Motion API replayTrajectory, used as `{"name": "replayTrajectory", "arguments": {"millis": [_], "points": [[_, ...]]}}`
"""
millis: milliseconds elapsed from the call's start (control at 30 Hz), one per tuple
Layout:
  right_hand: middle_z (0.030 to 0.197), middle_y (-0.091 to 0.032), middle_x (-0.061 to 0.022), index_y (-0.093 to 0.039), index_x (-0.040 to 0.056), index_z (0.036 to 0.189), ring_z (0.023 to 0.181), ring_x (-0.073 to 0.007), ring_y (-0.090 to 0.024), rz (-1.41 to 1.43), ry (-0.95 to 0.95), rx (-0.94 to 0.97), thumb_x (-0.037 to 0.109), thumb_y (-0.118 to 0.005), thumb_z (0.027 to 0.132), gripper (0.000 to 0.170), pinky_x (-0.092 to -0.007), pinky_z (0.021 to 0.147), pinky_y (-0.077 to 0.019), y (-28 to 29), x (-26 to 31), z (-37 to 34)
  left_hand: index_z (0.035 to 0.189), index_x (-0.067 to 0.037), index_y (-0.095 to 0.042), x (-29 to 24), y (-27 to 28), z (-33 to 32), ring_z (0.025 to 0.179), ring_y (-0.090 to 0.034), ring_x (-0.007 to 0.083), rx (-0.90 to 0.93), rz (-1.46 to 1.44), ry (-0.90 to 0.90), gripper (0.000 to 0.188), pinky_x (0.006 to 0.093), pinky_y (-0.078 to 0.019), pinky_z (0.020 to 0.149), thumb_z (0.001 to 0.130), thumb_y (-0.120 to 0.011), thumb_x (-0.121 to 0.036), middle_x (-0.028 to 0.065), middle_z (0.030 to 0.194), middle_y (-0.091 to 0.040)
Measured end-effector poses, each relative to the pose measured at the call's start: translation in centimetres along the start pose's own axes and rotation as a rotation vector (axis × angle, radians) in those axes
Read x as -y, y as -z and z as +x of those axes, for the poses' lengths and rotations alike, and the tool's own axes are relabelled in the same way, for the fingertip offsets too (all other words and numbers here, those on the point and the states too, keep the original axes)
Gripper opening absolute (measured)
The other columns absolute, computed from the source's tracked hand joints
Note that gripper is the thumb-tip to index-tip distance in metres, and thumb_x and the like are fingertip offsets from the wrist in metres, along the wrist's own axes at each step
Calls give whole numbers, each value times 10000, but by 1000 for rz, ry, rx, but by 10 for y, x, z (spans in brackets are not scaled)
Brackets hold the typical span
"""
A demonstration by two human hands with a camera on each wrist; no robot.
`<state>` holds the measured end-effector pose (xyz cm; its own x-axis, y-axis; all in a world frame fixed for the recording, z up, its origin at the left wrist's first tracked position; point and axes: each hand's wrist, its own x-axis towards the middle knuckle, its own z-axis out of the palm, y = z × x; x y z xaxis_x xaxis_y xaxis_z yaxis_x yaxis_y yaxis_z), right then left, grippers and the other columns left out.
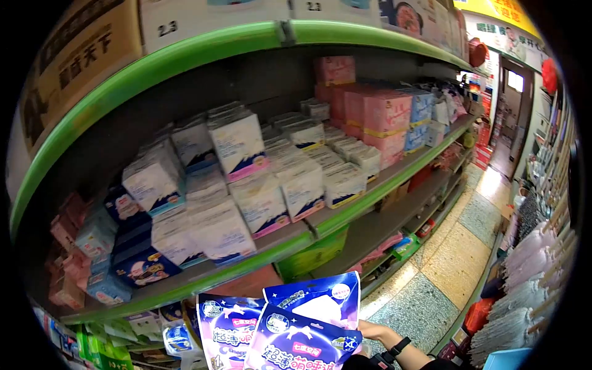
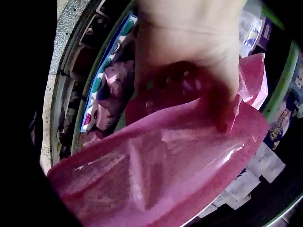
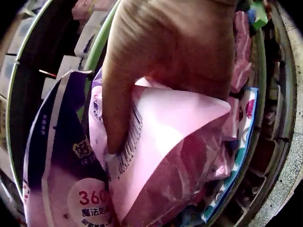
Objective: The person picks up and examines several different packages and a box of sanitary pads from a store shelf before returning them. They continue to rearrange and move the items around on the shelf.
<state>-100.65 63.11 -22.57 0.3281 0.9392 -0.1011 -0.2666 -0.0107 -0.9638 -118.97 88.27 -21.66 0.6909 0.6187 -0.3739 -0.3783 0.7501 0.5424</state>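
Note:
Three purple-and-pink packs of sanitary pants show low in the head view: a front pack, a left pack and a back pack. My right hand is at their right edge, mostly behind them. In the right wrist view, its thumb lies over a pack's pink back with a barcode, gripping it; another pack hangs beside it. In the left wrist view, my left hand holds a pack with a clear pink back; its fingers are largely hidden by the plastic.
A green-edged shelf bears stacked white packs, pink boxes and dark blue packs. Lower shelves hold more goods. To the right runs a tiled aisle, with mops along its far side.

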Motion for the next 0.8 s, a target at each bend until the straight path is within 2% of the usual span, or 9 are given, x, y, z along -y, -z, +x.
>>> {"name": "replayTrajectory", "arguments": {"millis": [67, 100, 267, 333, 367, 500, 600, 733, 800], "points": [[1320, -349, -132, -247, -17, 1325, 1212, -208, -333, 27, -91, -69, 234, -661, 770, 736, -345, 997, -294, 8, 5, -24, 1201, -25, -425, 16, -14, 5, 1109, -451, 250, 24, 15, 53, 397, 391, -352, 962, 900, -363, -276, 105, 1193, -486], [1323, -352, -124, -267, -13, 1318, 1206, -212, -346, 20, -109, -75, 186, -664, 761, 712, -348, 999, -295, 28, -25, -32, 1201, -25, -426, 25, -22, 7, 1108, -452, 250, 35, 23, 74, 396, 391, -352, 962, 900, -363, -276, 105, 1193, -486], [1288, -396, -113, -288, -8, 1297, 1170, -213, -394, 102, -63, -297, 88, -699, 689, 740, -347, 985, -321, 54, -4, -95, 1199, -24, -426, 78, -69, 16, 1106, -453, 249, 102, 65, 186, 394, 389, -355, 959, 900, -365, -274, 105, 1191, -487], [1232, -442, -119, -299, -37, 1278, 1120, -194, -437, 270, -62, -358, 128, -686, 730, 691, -322, 939, -377, 71, -5, -126, 1198, -24, -427, 104, -88, 17, 1105, -454, 248, 125, 81, 225, 393, 389, -356, 958, 900, -365, -273, 106, 1190, -488], [1192, -482, -110, -335, -37, 1257, 1078, -188, -476, 327, -15, -401, 64, -655, 741, 615, -310, 915, -401, 79, -5, -142, 1198, -24, -427, 116, -101, 17, 1104, -454, 248, 130, 88, 249, 393, 388, -356, 958, 900, -366, -272, 106, 1189, -488], [1147, -526, -102, -415, -25, 1201, 1038, -191, -514, 557, -42, -553, -47, -621, 716, 528, -297, 892, -416, 119, -12, -198, 1197, -23, -427, 170, -143, 18, 1102, -456, 247, 178, 126, 313, 391, 387, -358, 956, 900, -367, -271, 106, 1187, -489], [1130, -537, -100, -433, -20, 1182, 1041, -189, -514, 538, -54, -675, -79, -638, 674, 551, -300, 890, -419, 148, -8, -227, 1196, -23, -428, 204, -177, 22, 1100, -457, 246, 210, 152, 359, 390, 386, -360, 954, 900, -368, -269, 106, 1186, -489], [1103, -547, -107, -438, -19, 1171, 1007, -201, -541, 506, 41, -716, -107, -666, 619, 604, -317, 858, -453, 183, -7, -271, 1195, -22, -428, 249, -217, 25, 1098, -459, 245, 264, 200, 421, 388, 385, -362, 952, 900, -369, -268, 106, 1184, -490], [1080, -557, -117, -437, -15, 1171, 975, -204, -561, 596, 78, -785, -113, -676, 603, 624, -313, 834, -471, 184, 4, -295, 1194, -22, -429, 272, -238, 30, 1097, -459, 245, 301, 237, 446, 387, 384, -363, 951, 900, -370, -267, 107, 1183, -491]]}}
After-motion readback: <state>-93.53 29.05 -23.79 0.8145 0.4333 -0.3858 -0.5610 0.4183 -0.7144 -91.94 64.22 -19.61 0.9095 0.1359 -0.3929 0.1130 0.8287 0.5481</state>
